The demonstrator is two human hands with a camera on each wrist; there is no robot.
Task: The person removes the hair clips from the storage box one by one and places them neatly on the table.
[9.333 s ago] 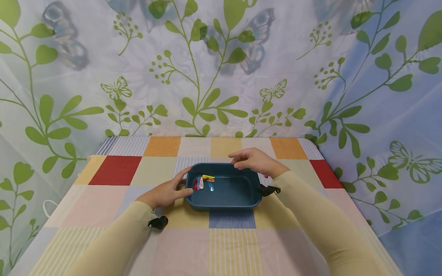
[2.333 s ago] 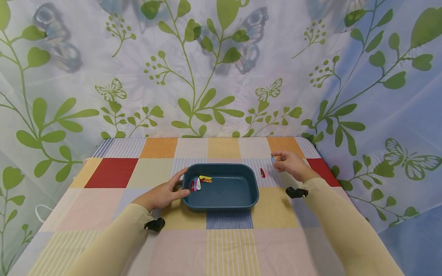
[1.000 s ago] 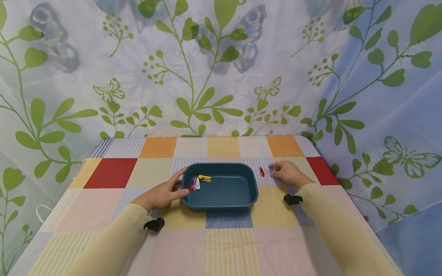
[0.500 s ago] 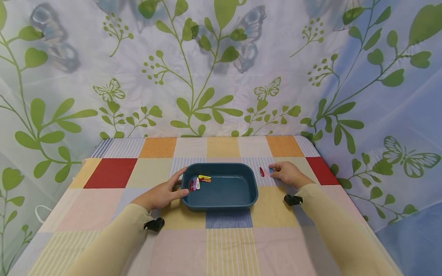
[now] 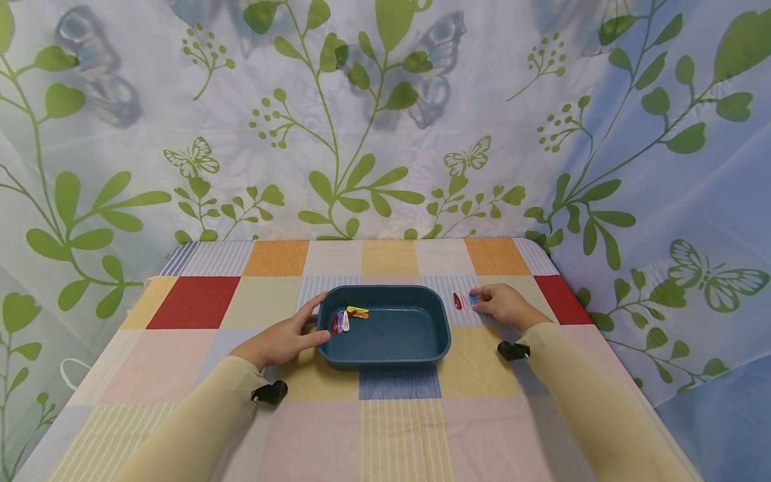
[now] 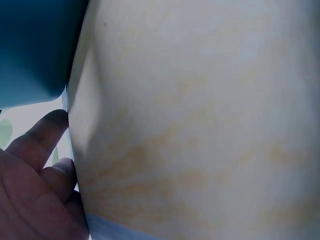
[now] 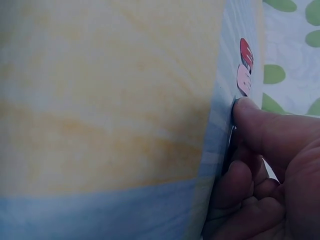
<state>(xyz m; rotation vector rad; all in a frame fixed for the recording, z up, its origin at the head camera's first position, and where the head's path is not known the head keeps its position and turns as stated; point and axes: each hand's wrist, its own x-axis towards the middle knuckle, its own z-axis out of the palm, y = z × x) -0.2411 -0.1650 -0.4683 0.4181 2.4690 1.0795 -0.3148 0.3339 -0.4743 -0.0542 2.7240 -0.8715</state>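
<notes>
My left hand (image 5: 283, 340) rests against the left end of a dark blue plastic tray (image 5: 385, 362), thumb at the rim and fingers spread along the side. In the left wrist view, the fingers lie beside the tray's wall. Inside the tray lie several snap hair clips, among them a yellow hair clip (image 5: 358, 309) and a white hair clip (image 5: 346, 322). To the tray's right, my right hand (image 5: 504, 305) pinches a blue hair clip (image 5: 473, 300) at the cloth. Beside it lie a pink hair clip (image 5: 465, 302) and a red hair clip (image 5: 457, 301), roughly parallel.
A patchwork tablecloth (image 5: 409, 438) covers the table. A leaf-patterned curtain (image 5: 373, 134) hangs behind the table and along its sides. A thin white cord (image 5: 65, 372) shows at the left edge.
The blue hair clip left the tray earlier; my right hand carried it right, then lowered it beside the pink one. Over the last second the right hand has barely moved; the left stays on the tray.
</notes>
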